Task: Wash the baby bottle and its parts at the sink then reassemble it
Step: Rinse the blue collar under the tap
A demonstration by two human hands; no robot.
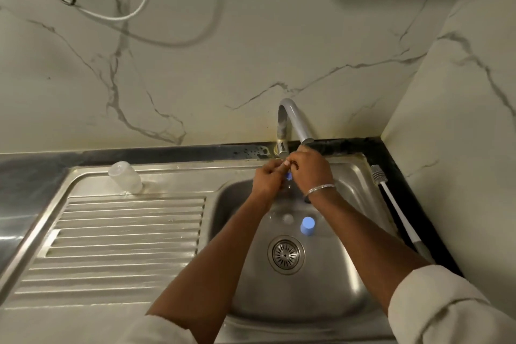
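Observation:
Both my hands meet under the tap [290, 120] over the sink basin [343, 274]. My left hand [266, 180] and my right hand [311, 169] have fingers curled round a small part with a blue bit [289, 175] showing between them; most of it is hidden. Something clear and wet shows just below the hands; I cannot tell whether it is water or a part. On the basin floor lie a blue ring-shaped piece [307, 226] and a small clear piece [287, 218]. A clear plastic bottle body [125, 177] stands mouth down on the drainboard at the back left.
A long white bottle brush [391, 204] lies along the sink's right rim by the dark counter edge. The drain strainer [286, 253] is at the basin's centre. The ribbed drainboard [125, 240] stretches to the left. Marble walls close in behind and on the right; cables hang upper left.

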